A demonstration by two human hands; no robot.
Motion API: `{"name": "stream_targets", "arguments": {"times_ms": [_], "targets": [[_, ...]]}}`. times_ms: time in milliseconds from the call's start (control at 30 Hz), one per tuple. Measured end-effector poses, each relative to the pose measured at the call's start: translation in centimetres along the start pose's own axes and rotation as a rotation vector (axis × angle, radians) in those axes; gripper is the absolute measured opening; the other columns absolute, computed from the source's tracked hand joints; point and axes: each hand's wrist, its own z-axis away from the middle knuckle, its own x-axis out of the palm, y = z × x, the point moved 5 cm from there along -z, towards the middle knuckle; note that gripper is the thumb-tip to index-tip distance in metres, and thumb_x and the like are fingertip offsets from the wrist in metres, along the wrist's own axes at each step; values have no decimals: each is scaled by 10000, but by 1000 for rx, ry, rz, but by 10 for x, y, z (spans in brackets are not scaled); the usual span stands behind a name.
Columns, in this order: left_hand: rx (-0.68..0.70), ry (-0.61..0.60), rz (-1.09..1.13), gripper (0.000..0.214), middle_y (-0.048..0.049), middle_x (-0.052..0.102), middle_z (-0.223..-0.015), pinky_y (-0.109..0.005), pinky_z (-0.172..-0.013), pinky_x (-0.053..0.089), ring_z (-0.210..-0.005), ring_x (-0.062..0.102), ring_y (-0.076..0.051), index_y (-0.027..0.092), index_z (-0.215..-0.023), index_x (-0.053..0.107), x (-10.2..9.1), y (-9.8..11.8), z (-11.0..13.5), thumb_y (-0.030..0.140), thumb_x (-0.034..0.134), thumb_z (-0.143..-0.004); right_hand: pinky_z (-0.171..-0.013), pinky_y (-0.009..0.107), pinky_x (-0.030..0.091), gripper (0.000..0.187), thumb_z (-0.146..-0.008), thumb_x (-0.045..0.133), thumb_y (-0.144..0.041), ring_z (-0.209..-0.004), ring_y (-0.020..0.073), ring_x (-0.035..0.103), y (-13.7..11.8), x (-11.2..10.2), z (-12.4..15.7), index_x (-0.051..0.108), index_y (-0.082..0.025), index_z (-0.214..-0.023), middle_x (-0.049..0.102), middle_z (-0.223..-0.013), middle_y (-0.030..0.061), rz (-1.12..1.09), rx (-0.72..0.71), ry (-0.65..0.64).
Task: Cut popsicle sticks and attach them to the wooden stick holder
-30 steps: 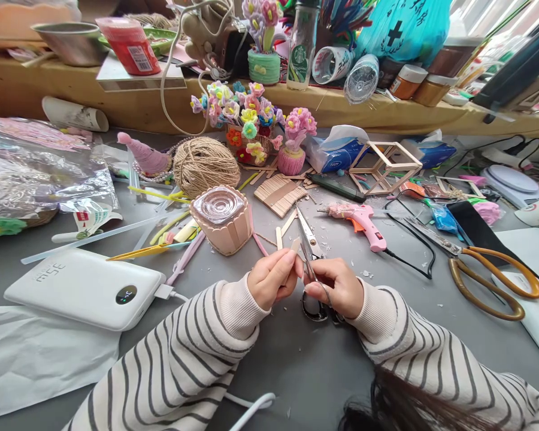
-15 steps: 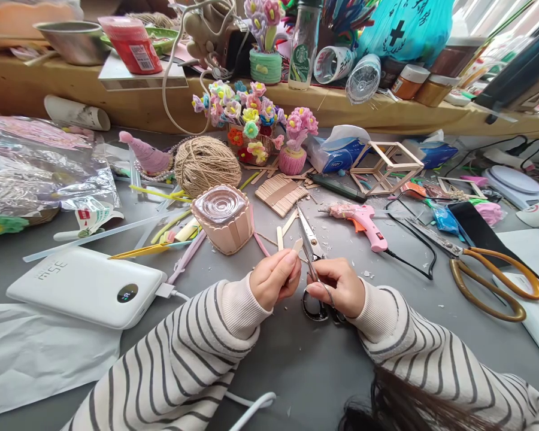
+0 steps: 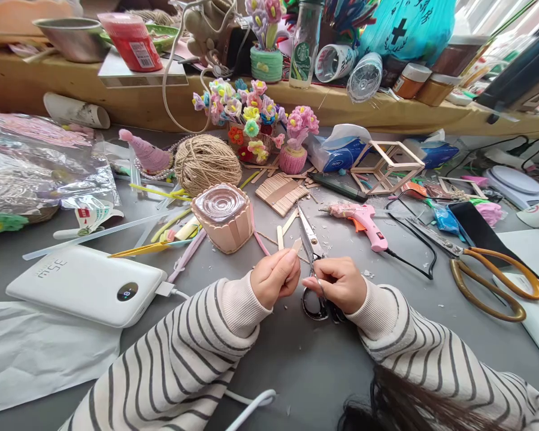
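Note:
My left hand [image 3: 275, 279] is closed in a pinch around a wooden craft stick [image 3: 297, 246], whose rounded tip pokes out above the fingers. My right hand [image 3: 341, 284] is also closed, thumb against fingers, on a thin narrow piece that I cannot make out. Right beside and partly under it lie black-handled scissors [image 3: 312, 240], blades pointing away from me. A cup-like holder [image 3: 228, 230] covered in craft sticks stands beyond my left hand. Farther back lies a banded bundle of craft sticks [image 3: 282, 194], with loose sticks [image 3: 290, 222] near the scissors' tips.
A pink glue gun [image 3: 359, 221] with a black cord and large brown-handled scissors [image 3: 489, 269] lie to the right. A white power bank [image 3: 87, 286] is at left. Behind are a twine ball [image 3: 206, 164], a stick frame [image 3: 386, 169] and pipe-cleaner flowers [image 3: 251, 117].
My right hand has shifted very slightly, and the thin piece in it sits at a slightly different angle. The left hand still pinches the craft stick in nearly the same place.

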Motion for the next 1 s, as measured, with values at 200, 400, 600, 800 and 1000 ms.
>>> {"name": "stream_targets", "arguments": {"times_ms": [200,400,600,800,1000], "targets": [[-15,16,-48,370,94,242,-354,-196,-330,166,-299,209,-27,180,-554,318,2,1,1,408,334,-845,-371,187,243,474,-740,501,-495,-381,51,261,2,-1,1,340,-171,-435,327,-377,-48,4,76,10],[-8,21,-39,357,89,273,-363,-184,-309,170,-293,222,-27,176,-576,341,1,-1,0,411,335,-844,-390,192,249,479,-731,442,-573,-416,61,270,4,2,4,387,-163,-490,336,-413,-44,-30,95,-64],[-12,2,-4,362,85,272,-341,-186,-318,164,-299,217,-27,180,-547,309,0,2,2,382,335,-847,-383,189,245,475,-729,464,-552,-407,57,266,2,2,3,375,-162,-473,333,-398,-45,-25,67,-74],[-43,2,14,372,88,277,-331,-182,-316,174,-289,223,-25,183,-537,298,-1,1,0,403,343,-833,-369,179,233,461,-723,538,-452,-383,45,251,-1,-1,1,317,-169,-433,301,-377,-60,37,19,-17],[-26,90,-41,325,63,437,-399,-178,-307,250,-296,329,-48,154,-740,429,-8,-2,-4,462,361,-817,-372,185,249,455,-761,493,-427,-378,49,262,2,-3,0,341,-170,-418,338,-371,-47,77,93,61]]}}
